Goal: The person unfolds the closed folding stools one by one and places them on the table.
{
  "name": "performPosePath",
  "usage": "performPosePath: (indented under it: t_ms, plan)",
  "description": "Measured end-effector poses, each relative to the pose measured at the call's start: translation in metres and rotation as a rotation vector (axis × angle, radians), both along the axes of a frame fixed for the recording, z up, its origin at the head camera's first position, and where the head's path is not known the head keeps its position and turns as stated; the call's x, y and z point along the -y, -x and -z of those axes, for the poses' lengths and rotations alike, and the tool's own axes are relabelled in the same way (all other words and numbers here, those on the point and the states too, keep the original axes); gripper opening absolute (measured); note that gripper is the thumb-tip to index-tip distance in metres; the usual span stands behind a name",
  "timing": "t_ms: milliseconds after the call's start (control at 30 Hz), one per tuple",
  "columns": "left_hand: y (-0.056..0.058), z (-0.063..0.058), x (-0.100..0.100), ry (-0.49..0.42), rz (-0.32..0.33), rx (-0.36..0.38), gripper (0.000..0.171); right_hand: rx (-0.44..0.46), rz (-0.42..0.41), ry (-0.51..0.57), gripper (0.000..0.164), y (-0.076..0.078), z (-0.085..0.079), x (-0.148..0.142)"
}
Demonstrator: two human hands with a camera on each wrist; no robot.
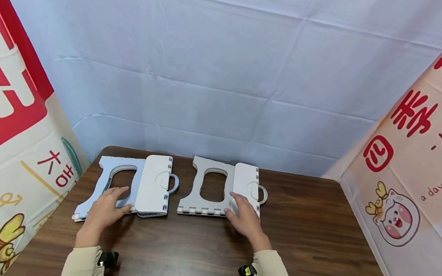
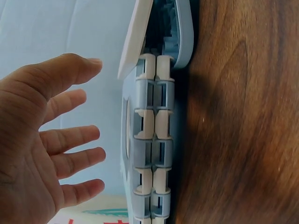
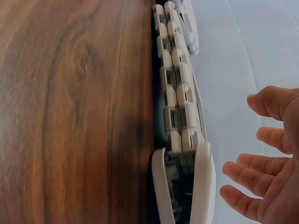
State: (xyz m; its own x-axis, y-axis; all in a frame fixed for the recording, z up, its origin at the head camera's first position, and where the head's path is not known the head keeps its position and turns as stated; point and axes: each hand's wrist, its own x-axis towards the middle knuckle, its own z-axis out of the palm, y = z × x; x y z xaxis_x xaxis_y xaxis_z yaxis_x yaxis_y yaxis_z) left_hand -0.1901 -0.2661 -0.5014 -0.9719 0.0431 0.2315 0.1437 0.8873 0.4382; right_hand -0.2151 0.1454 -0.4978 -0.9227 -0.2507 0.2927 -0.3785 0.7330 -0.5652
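Note:
Two folding step stools lie folded flat side by side in the head view. The left one is a blue-and-white folding stool (image 1: 154, 184) with a small loop handle on its right side. To its right is a grey-and-white folding stool (image 1: 195, 201), with a similar handle. My left hand (image 1: 105, 210) is over the near edge of the blue stool; its fingers are spread and apart from the hinges (image 2: 153, 126) in the left wrist view. Over the grey stool's near edge is my right hand (image 1: 244, 218), fingers loosely extended, apart from the hinged edge (image 3: 176, 88) in the right wrist view.
Both stools lie near the back edge of a dark wooden table (image 1: 307, 233). Behind it hangs a pale blue cloth (image 1: 219, 67). Printed cloths stand at the left (image 1: 4, 136) and right (image 1: 419, 173) sides.

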Motion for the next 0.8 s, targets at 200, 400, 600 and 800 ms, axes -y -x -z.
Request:
performPosePath:
  t_ms: [200, 400, 600, 800]
  plan:
    - [-0.002, -0.001, 0.006, 0.002, -0.011, 0.03, 0.059, 0.018, -0.052, 0.024, 0.053, 0.003, 0.0, 0.01]
    - [-0.005, -0.001, 0.013, 0.016, -0.032, 0.05, 0.061, 0.03, -0.086, 0.042, 0.053, 0.004, 0.002, 0.017]
    - [-0.008, 0.001, 0.02, 0.024, -0.049, 0.065, 0.064, 0.08, -0.111, 0.103, 0.052, 0.001, 0.002, 0.025]
    - [-0.01, 0.002, 0.025, 0.05, -0.077, 0.055, 0.067, 0.109, -0.146, 0.132, 0.051, -0.001, 0.005, 0.038]
